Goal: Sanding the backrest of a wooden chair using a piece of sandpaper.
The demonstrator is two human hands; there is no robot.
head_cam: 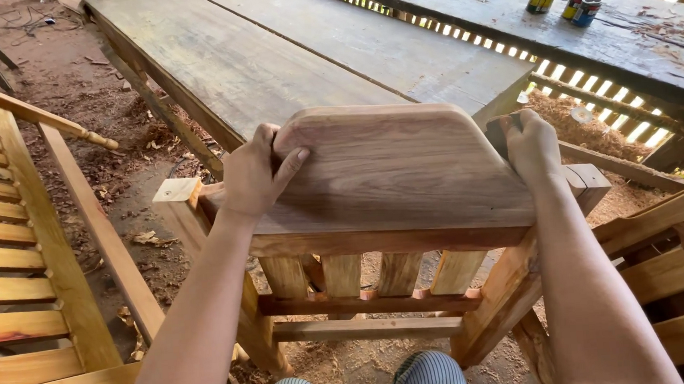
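Note:
A wooden chair frame (393,176) stands in front of me, seen from above, with a broad curved top rail, several short upright slats (340,274) and cross rails below. My left hand (254,174) grips the rail's upper left corner, thumb over the front face. My right hand (530,147) holds the upper right corner, and a small dark pad-like piece shows under its fingers; what it is I cannot tell. My knees in striped trousers (427,377) sit under the frame.
A long plank workbench (284,52) lies just beyond the chair. Three small cans (565,0) stand on a second bench at back right. A slatted wooden bench (18,263) is at left, more wooden furniture (675,257) at right. Sawdust and shavings cover the dirt floor (115,160).

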